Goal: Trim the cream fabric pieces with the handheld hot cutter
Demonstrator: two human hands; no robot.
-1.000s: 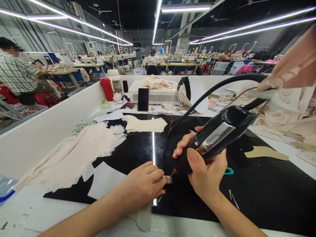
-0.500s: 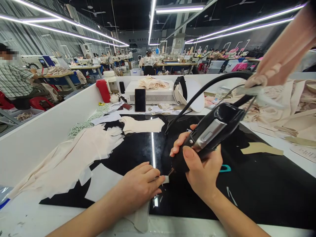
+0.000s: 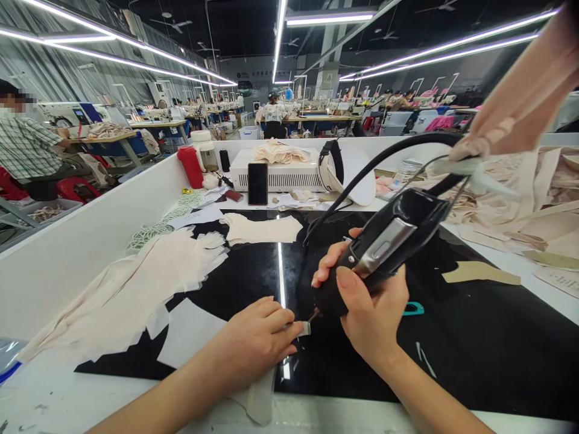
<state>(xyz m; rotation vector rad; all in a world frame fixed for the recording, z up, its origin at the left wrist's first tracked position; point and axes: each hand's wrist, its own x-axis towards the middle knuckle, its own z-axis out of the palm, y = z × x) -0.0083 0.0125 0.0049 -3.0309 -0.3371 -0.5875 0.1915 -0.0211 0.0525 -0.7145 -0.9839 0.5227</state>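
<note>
My right hand [image 3: 373, 307] is closed around a black corded handheld tool [image 3: 384, 238] with a silver side plate. Its thin metal tip points down and left, at the end of a small pale fabric piece [image 3: 306, 328]. My left hand [image 3: 265, 334] holds that piece down on the black work board [image 3: 362, 374], fingers together and bent, its short end showing beyond the fingertips. Most of the piece is hidden under the hand. Beneath my left forearm lie a white sheet [image 3: 192, 328] and a pale cloth panel [image 3: 260, 401].
Layered pale fabric pieces [image 3: 113, 295] lie at left, a smaller stack [image 3: 265, 230] behind. A phone [image 3: 257, 184] leans against a white box [image 3: 296, 175]. The tool's black cable [image 3: 384, 152] arches overhead. A teal tool [image 3: 414, 308] and beige pattern piece [image 3: 482, 273] lie at right.
</note>
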